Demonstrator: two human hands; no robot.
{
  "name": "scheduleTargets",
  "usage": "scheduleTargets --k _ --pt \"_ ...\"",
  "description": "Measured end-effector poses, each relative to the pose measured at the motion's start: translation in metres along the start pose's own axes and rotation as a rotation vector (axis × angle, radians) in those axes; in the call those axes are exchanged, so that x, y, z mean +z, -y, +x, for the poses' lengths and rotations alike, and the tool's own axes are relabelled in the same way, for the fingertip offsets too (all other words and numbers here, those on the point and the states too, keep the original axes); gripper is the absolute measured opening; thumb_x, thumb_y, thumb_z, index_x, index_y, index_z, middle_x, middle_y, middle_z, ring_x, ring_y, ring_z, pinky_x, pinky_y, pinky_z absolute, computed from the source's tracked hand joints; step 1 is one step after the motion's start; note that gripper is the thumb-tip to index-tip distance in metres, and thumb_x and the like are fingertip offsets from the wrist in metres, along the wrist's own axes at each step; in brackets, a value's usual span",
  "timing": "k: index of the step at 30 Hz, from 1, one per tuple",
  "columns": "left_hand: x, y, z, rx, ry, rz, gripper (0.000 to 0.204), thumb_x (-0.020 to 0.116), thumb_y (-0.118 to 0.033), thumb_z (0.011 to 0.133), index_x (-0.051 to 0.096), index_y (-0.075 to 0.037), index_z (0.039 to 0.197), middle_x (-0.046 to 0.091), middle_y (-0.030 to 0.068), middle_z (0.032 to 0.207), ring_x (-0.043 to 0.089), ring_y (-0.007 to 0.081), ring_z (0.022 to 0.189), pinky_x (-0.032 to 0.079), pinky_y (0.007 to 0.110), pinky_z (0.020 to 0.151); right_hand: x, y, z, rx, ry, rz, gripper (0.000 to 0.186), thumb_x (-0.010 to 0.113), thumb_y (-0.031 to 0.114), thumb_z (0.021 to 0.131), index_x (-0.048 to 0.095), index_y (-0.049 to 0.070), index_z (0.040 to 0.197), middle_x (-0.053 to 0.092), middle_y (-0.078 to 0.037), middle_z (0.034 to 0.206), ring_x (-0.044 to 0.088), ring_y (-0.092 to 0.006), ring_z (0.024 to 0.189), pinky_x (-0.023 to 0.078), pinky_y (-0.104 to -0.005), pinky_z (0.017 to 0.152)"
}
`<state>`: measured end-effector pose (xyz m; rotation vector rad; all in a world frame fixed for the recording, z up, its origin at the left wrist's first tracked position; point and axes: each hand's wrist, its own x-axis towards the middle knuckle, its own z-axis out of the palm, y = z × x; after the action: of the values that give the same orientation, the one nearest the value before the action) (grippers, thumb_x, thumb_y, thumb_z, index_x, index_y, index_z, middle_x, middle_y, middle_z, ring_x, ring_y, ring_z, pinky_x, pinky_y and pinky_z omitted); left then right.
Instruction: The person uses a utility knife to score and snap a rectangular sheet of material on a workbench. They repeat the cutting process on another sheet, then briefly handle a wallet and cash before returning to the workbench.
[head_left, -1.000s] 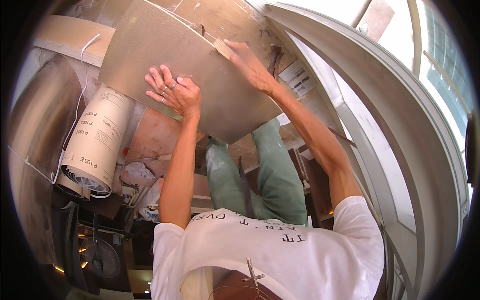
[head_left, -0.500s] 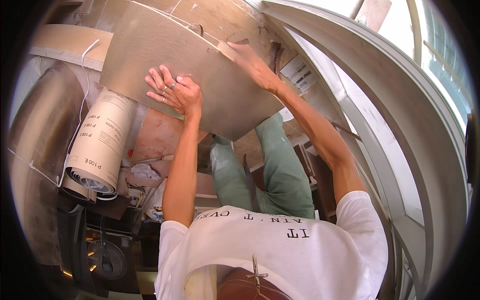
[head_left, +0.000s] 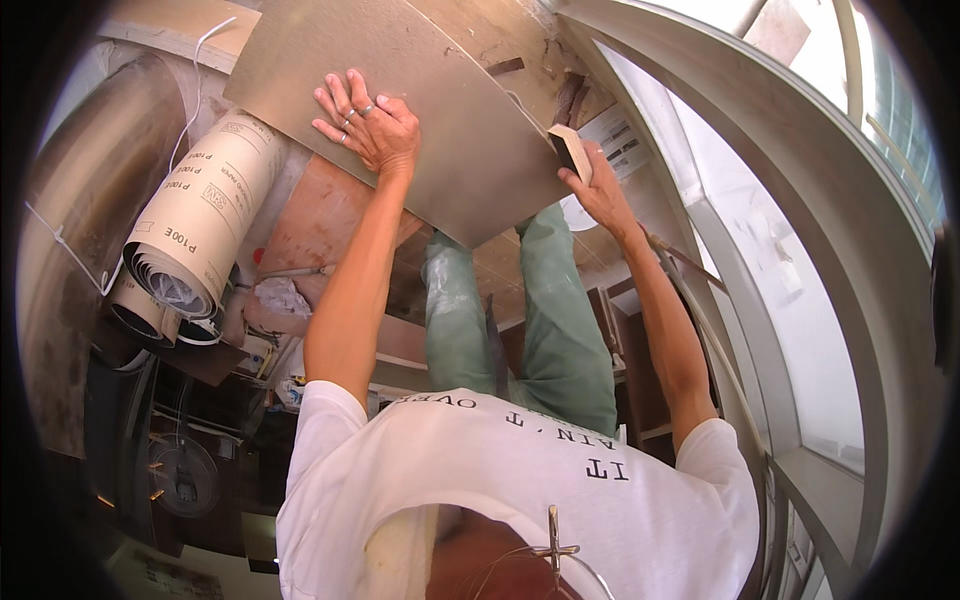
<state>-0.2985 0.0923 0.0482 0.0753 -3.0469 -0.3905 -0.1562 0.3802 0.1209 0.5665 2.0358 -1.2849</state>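
Observation:
A large flat brownish-grey panel (head_left: 470, 130) lies tilted across the upper middle of the view, one corner pointing toward my legs. On its left part my left hand (head_left: 375, 130) presses flat, fingers spread, with rings on some of them. My right hand (head_left: 603, 195) is at the panel's right edge. It grips a sanding block (head_left: 571, 153), a small pale wooden block with a dark face turned toward that edge. The block is at or very near the edge; exact contact is hard to make out.
Rolls of tan sandpaper (head_left: 195, 210) stand left of the panel, beside a white cord (head_left: 188, 110). Dark strips (head_left: 568, 100) and a printed sheet (head_left: 610, 140) lie on the wooden surface beyond. A grey window frame (head_left: 800, 180) curves along the right. My green-trousered legs (head_left: 565, 320) are below the panel.
My right hand has come nearer along the panel's right edge with the sanding block, which now shows clearly. My left hand stays flat on the panel. The whole view has shifted slightly.

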Motion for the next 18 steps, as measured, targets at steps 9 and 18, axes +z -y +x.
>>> scheduleTargets --k 9,18 --pt "0.000 -0.003 -0.002 0.025 -0.040 -0.009 0.055 0.044 -0.020 0.090 0.037 -0.010 0.144 0.033 0.0158 0.153 0.017 0.0371 0.148 0.001 0.062 0.117 0.030 0.016 -0.025 -0.198 -0.130 0.062 0.063 0.058 0.009 0.080 0.041 0.004 0.140 0.049 -0.022 0.137 0.048 -0.0368 0.126 0.036 -0.0390 0.108" --pt "-0.027 0.036 0.067 0.130 0.068 -0.131 0.045 0.056 -0.022 0.085 0.055 -0.007 0.127 0.044 0.0167 0.141 0.034 0.0348 0.137 0.023 0.056 0.113 0.050 -0.055 -0.082 0.189 -0.555 0.317 0.052 0.061 0.015 0.087 0.046 0.000 0.135 0.063 -0.018 0.115 0.059 -0.0302 0.112 0.046 -0.0391 0.094"
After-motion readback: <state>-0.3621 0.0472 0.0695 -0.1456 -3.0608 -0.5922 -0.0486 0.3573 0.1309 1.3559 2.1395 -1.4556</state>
